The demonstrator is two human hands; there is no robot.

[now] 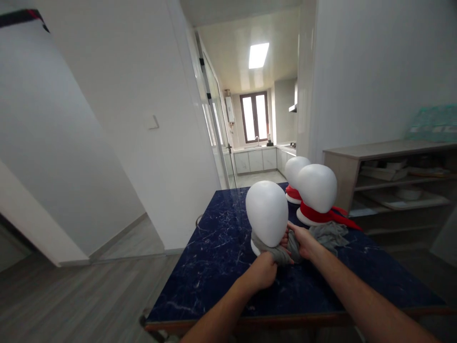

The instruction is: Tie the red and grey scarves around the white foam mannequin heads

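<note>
A white mannequin head stands upright on the dark blue marbled table. Around its neck runs a grey scarf, whose loose end lies bunched on the table to the right. My left hand is closed on the scarf in front of the neck. Just to the right of the neck, my right hand grips another part of the same scarf. Some fingers of both hands are hidden by the cloth and the head.
Behind to the right stand two more white mannequin heads, a nearer one and a farther one, each with a red scarf round its neck. A shelf unit flanks the table's right side. A doorway beyond opens onto a kitchen.
</note>
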